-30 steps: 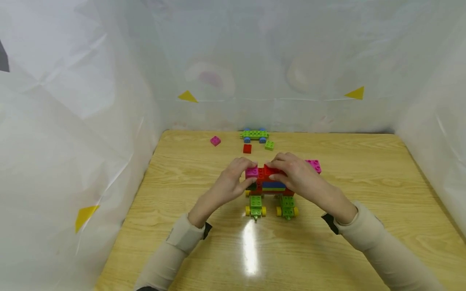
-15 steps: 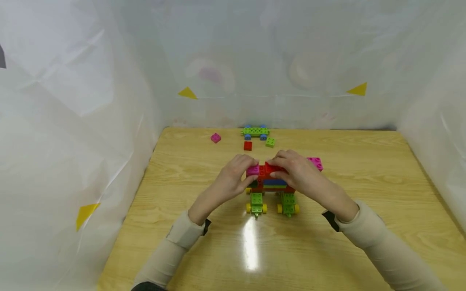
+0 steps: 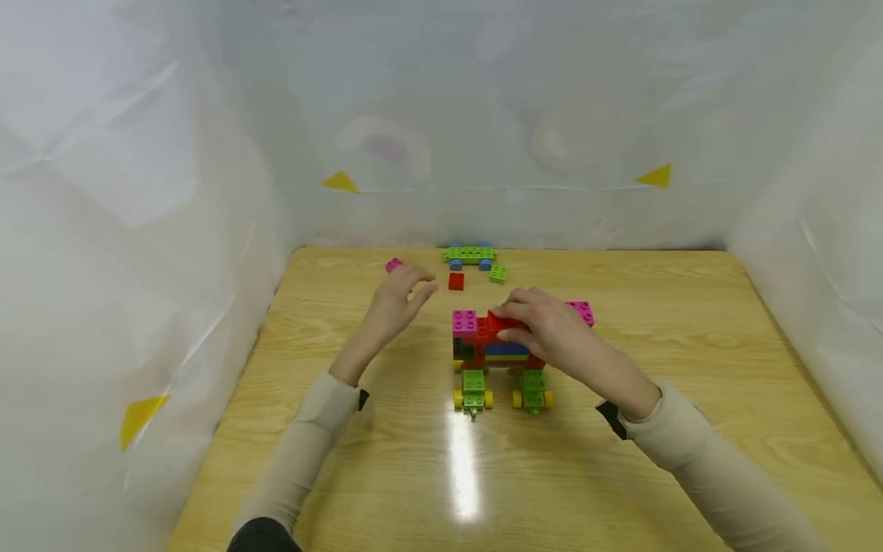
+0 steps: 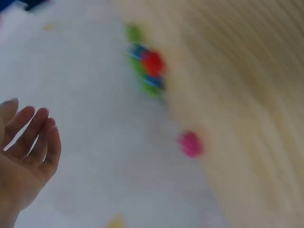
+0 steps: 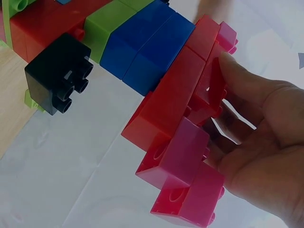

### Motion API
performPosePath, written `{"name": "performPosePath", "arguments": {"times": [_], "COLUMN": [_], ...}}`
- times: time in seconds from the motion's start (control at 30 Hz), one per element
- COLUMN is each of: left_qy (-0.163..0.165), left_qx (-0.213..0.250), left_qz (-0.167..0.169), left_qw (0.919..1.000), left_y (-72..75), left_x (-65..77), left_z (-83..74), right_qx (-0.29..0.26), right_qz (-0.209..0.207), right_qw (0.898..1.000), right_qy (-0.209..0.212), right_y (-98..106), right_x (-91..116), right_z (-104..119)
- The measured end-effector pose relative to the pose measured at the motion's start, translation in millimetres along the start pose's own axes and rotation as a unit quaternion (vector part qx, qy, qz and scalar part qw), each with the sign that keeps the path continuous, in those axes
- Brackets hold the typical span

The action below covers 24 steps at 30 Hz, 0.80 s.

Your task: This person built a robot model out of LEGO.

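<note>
A built-up toy of building bricks stands mid-table on green wheeled bases (image 3: 473, 387) with yellow wheels. Its body has blue bricks (image 5: 142, 45), red ones and a black brick (image 5: 57, 71). A pink brick (image 3: 464, 322) tops its left end. My right hand (image 3: 548, 326) pinches a red brick (image 5: 209, 90) on top of the toy, thumb on one side. More pink bricks (image 5: 183, 152) jut out beyond that hand. Away from the toy, my left hand (image 3: 398, 297) holds nothing, its fingers loosely extended. It overlaps a loose pink brick (image 4: 191, 144) at the back left in the head view.
Toward the table's back edge lies a lime wheeled base (image 3: 469, 255) with blue wheels. In front of it are a loose red brick (image 3: 456, 281) and a lime brick (image 3: 499, 274). White sheeting (image 3: 441, 100) walls the table (image 3: 621, 475) at the back and sides.
My left hand has let go of the pink brick on the toy's left end and moved back and left. My right hand keeps its grip on the toy's top.
</note>
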<state>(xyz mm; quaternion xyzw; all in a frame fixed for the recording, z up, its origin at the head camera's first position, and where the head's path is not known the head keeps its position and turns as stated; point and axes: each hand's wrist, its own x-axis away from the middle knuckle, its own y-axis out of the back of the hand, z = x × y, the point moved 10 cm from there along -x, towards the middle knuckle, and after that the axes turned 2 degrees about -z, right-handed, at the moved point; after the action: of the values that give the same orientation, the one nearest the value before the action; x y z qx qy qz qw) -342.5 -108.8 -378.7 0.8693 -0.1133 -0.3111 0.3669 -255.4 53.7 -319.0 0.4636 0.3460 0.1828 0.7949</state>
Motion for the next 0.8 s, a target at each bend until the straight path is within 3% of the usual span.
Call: {"name": "performPosePath", "arguments": {"times": [0.1, 0.17, 0.23, 0.3, 0.57, 0.7, 0.8], "left_qy": [0.071, 0.131, 0.180, 0.213, 0.255, 0.274, 0.271], "left_qx": [-0.060, -0.086, -0.099, -0.115, -0.127, -0.140, -0.158], "left_qz": [-0.032, -0.037, -0.035, -0.028, 0.043, 0.067, 0.071], "left_qw": [0.9951, 0.9869, 0.9781, 0.9699, 0.9578, 0.9490, 0.9469], "left_y": [6.3, 7.3, 7.4, 5.0, -25.0, -32.4, -33.4], "left_x": [-0.8, 3.5, 7.8, 10.3, 8.2, 13.5, 15.9], "left_z": [64.8, 104.4, 133.0, 152.0, 187.0, 192.4, 191.2], "right_qx": [0.002, 0.002, 0.002, 0.004, 0.008, 0.003, 0.002], "right_qz": [0.002, 0.007, 0.014, 0.018, 0.026, 0.029, 0.032], "right_qw": [1.000, 1.000, 1.000, 1.000, 1.000, 1.000, 0.999], "right_qy": [0.001, 0.001, 0.000, -0.002, -0.010, -0.004, -0.001], "right_y": [-2, -5, -7, -9, -13, -16, -17], "right_x": [-1, -2, -3, -4, -6, -8, -9], "right_z": [2, 2, 3, 4, 4, 6, 6]}}
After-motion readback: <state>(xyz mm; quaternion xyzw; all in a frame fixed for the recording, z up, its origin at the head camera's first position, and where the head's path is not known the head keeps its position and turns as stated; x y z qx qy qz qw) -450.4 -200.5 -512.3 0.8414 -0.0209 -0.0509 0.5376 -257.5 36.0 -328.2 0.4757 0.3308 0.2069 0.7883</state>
